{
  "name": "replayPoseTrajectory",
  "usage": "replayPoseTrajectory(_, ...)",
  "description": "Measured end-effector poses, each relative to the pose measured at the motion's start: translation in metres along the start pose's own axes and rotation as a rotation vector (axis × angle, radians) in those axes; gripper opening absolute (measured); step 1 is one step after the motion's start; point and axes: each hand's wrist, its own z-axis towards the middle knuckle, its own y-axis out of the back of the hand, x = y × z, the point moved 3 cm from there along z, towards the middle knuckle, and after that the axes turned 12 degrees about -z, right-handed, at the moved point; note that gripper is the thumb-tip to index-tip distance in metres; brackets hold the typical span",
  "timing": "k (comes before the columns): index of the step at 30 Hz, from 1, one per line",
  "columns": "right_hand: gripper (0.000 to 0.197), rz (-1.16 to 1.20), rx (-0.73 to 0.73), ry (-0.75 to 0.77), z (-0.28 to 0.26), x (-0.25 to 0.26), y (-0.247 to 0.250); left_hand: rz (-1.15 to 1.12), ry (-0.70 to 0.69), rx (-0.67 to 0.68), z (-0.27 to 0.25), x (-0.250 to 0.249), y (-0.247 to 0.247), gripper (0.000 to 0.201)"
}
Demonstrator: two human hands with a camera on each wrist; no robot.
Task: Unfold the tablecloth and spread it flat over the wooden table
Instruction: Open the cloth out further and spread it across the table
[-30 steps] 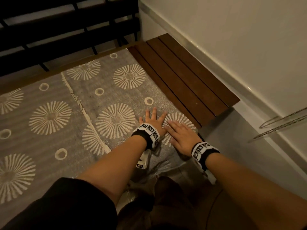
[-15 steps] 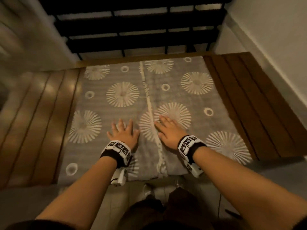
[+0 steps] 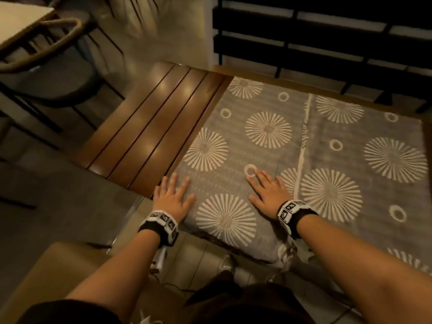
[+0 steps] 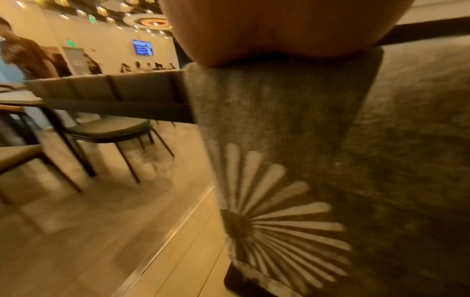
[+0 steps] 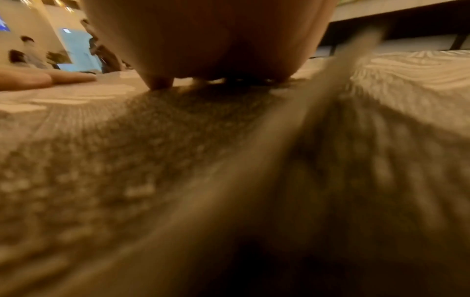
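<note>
A grey tablecloth (image 3: 292, 141) with pale sunburst and ring prints lies spread on the slatted wooden table (image 3: 152, 134), with a pale seam running front to back. Its near edge hangs over the table's front (image 4: 292, 160). My left hand (image 3: 174, 197) lies flat with fingers spread at the cloth's near left corner. My right hand (image 3: 268, 190) presses flat on the cloth just left of the seam. In the right wrist view only the palm (image 5: 216, 40) on blurred cloth (image 5: 178, 160) shows. The left strip of the table is bare wood.
A dark chair (image 3: 51, 73) and a pale table corner (image 3: 21, 17) stand at the left. A black slatted bench (image 3: 327, 38) runs behind the table. Tiled floor (image 3: 70, 202) lies at the near left. Other chairs (image 4: 109, 130) and people show in the left wrist view.
Both hands have slid leftwards across the cloth, from its right edge past the seam to its left part. The view has swung left with them.
</note>
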Motion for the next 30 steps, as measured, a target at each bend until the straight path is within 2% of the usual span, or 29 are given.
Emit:
replayPoseTrajectory(2, 0.071, -0.038, -0.047, 0.002, 0.003, 0.0, 0.007, -0.042, 0.144, -0.055, 0.003, 0.016, 0.011, 0.064)
replayPoseTrajectory(3, 0.074, -0.069, -0.066, -0.001, 0.007, 0.0, 0.013, -0.045, 0.179, -0.087, 0.006, 0.013, 0.017, 0.063)
replayPoseTrajectory(4, 0.073, -0.094, -0.081, -0.008, 0.012, 0.002, 0.019, -0.038, 0.156, -0.114, 0.011, 0.004, 0.021, 0.064)
replayPoseTrajectory(6, 0.066, -0.094, -0.081, -0.031, 0.022, 0.006, 0.03, -0.027, -0.031, -0.102, 0.021, -0.029, 0.021, 0.064)
replayPoseTrajectory(7, 0.063, -0.08, -0.069, -0.043, 0.027, 0.008, 0.035, -0.019, -0.135, -0.054, 0.022, -0.044, 0.017, 0.064)
replayPoseTrajectory(9, 0.058, -0.067, -0.045, -0.069, 0.033, 0.009, 0.04, 0.011, -0.228, 0.04, 0.022, -0.054, 0.006, 0.062)
replayPoseTrajectory(10, 0.057, -0.058, -0.033, -0.071, 0.035, 0.007, 0.041, 0.016, -0.195, 0.054, 0.023, -0.046, 0.004, 0.061)
replayPoseTrajectory(14, 0.045, 0.008, -0.013, -0.015, 0.034, -0.003, 0.044, -0.03, 0.148, -0.038, 0.024, 0.01, 0.023, 0.066)
replayPoseTrajectory(16, 0.033, 0.097, 0.011, -0.016, 0.03, -0.012, 0.048, 0.038, 0.184, -0.077, 0.031, 0.01, 0.038, 0.07)
replayPoseTrajectory(18, 0.024, 0.222, -0.014, -0.094, 0.024, -0.029, 0.054, 0.109, 0.058, -0.133, 0.042, -0.021, 0.051, 0.07)
replayPoseTrajectory(20, 0.023, 0.325, -0.087, -0.232, 0.014, -0.055, 0.057, 0.109, -0.191, -0.114, 0.048, -0.072, 0.047, 0.059)
replayPoseTrajectory(22, 0.023, 0.379, -0.125, -0.375, 0.001, -0.084, 0.054, 0.01, -0.429, 0.008, 0.042, -0.13, 0.026, 0.039)
replayPoseTrajectory(23, 0.022, 0.386, -0.109, -0.428, -0.005, -0.096, 0.049, -0.047, -0.502, 0.092, 0.036, -0.156, 0.014, 0.033)
replayPoseTrajectory(25, 0.024, 0.377, -0.025, -0.482, -0.016, -0.114, 0.039, -0.106, -0.591, 0.212, 0.024, -0.204, -0.008, 0.03)
replayPoseTrajectory(28, 0.049, 0.351, 0.048, -0.502, -0.032, -0.129, 0.028, -0.163, -0.675, 0.244, 0.008, -0.262, -0.029, 0.032)
replayPoseTrajectory(30, 0.065, 0.357, 0.042, -0.502, -0.043, -0.132, 0.025, -0.205, -0.66, 0.28, 0.007, -0.286, -0.039, 0.032)
